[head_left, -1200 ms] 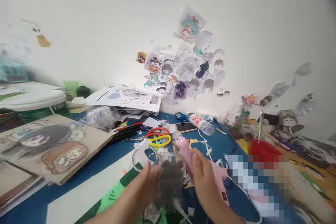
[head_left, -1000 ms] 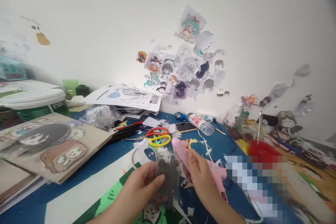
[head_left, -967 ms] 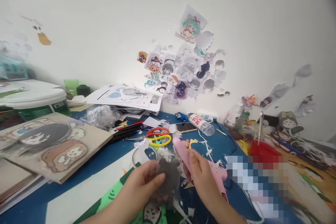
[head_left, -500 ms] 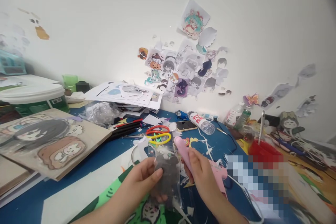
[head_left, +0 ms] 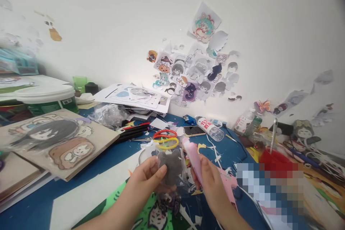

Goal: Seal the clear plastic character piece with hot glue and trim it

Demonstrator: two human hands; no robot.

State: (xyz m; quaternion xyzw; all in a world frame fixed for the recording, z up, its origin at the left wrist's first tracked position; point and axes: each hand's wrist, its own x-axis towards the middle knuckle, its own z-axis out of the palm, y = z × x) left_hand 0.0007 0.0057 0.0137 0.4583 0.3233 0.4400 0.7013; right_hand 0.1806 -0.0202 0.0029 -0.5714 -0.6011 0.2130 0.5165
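Near the middle, my left hand (head_left: 149,178) pinches a clear plastic sleeve (head_left: 184,172) with a dark grey, bear-shaped flat piece (head_left: 174,165) in it. My right hand (head_left: 211,181) is wrapped around a pink, rounded stick-like tool (head_left: 193,154), its tip pointing up and left beside the sleeve. Behind that hand shows another pink plastic part (head_left: 228,183); whether it joins the tool is hidden. Under my left forearm lies a green sheet with drawn figures (head_left: 118,196), on a white board (head_left: 81,190).
Beyond my hands lie yellow-handled scissors (head_left: 168,143), red-handled scissors (head_left: 165,134), a phone (head_left: 194,130) and a plastic bottle (head_left: 210,128). Black markers (head_left: 132,133) and a picture-covered board (head_left: 61,143) are left. A red cup (head_left: 277,161) stands right. Paper scraps litter the blue table (head_left: 107,154).
The view has shifted slightly left. The sleeve with the grey piece is raised and tilted a little in my left hand; the pink tool remains in my right.
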